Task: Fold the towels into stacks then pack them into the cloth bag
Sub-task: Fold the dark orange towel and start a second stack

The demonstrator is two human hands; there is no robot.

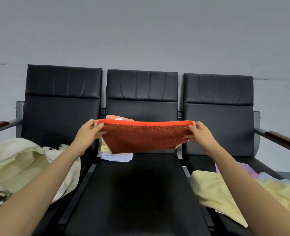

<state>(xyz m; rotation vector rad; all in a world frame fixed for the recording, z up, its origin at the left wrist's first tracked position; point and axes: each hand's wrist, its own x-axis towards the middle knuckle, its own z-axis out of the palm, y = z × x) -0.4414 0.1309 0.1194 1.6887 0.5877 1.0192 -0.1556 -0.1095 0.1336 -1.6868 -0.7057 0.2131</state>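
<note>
The left hand (88, 132) and right hand (200, 133) each pinch an end of the orange towel (144, 138), holding it stretched in the air above the middle seat (132, 193). A stack of folded towels (117, 156) sits at that seat's back edge. The cream cloth bag (21, 164) lies slumped on the left seat, its inside hidden. Loose yellow towels (214, 189) lie on the right seat.

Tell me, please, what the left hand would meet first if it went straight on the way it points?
Probably the stack of folded pastel towels at the back of the black padded middle seat, beyond the left hand; depth is unclear.
</note>
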